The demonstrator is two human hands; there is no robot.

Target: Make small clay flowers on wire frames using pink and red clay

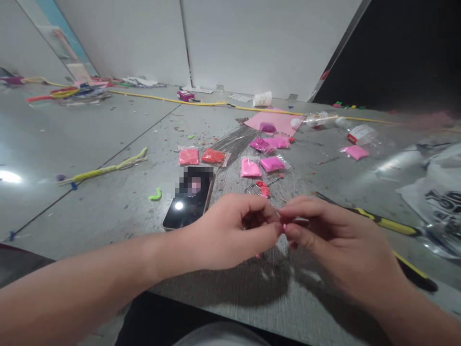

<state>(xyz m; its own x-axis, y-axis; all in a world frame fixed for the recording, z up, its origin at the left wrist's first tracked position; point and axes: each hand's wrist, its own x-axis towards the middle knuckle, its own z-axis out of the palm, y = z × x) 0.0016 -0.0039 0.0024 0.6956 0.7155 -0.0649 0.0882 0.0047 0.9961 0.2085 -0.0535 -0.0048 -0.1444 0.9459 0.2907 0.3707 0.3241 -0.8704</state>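
My left hand (239, 230) and my right hand (334, 238) meet fingertip to fingertip over the table's near part. Between the tips is a tiny pink piece (285, 227), and both hands pinch at it; its shape is too small to tell. Just beyond my fingers lies a red clay shape (262, 188) with thin wire around it. A phone (189, 199) rests left of my left hand, partly behind the wrist. Further back are small bags of clay: a coral one (188, 156), an orange-red one (213, 156), a pink one (251, 166) and several magenta ones (272, 164).
Yellow-black pliers (394, 225) lie right of my right hand, near a white plastic bag (437, 187). Clear bottles (363, 134), a pink sheet (277, 120), a bundle of thin wires (236, 144) and a paper cup (262, 99) are behind. A yellow-green twisted strand (104, 170) lies left.
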